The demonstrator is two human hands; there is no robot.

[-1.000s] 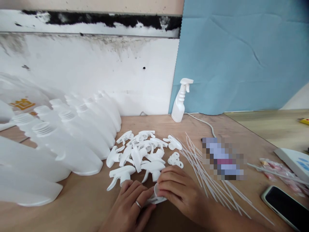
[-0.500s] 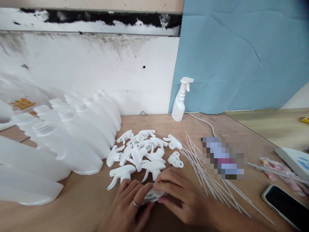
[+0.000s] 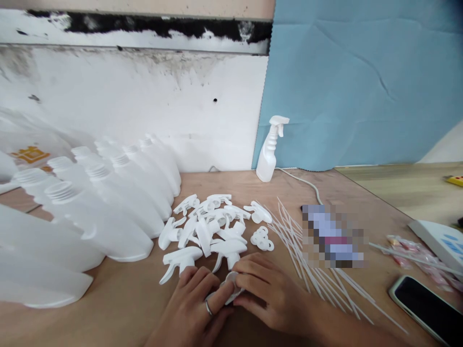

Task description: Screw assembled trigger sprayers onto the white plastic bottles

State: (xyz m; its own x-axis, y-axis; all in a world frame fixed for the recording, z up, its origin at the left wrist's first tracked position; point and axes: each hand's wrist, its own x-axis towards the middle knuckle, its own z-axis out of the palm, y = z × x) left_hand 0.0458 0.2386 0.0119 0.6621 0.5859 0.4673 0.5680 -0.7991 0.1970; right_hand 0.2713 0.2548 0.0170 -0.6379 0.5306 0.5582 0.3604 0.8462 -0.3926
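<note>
Both hands low centre on the table [image 3: 119, 294], closed around one white trigger sprayer head [image 3: 227, 285]. Left hand [image 3: 197, 308] curled over its left side, ringed finger on top; right hand [image 3: 269, 294] pinching its right end, fingertips meeting the left's. Mostly hidden under fingers: only a rounded white collar and a bit of body visible between the two hands. Long axis appears roughly left-right across the table, but can't confirm with this much covered. Equally near both hands, gripped by both; right hand covering more of it.

Just beyond the knuckles: pile of loose trigger heads [image 3: 210, 226], same white plastic, nearest one touching or nearly touching the left fingertips. Small white ring parts [image 3: 263, 238] just right of the pile. Thin clear dip tubes [image 3: 311, 250] fanned out right of the right hand. Row of capless white bottles [image 3: 108, 202] lying left. One assembled spray bottle [image 3: 269, 152] upright at the back wall. Phone [image 3: 427, 308] at the near right.
</note>
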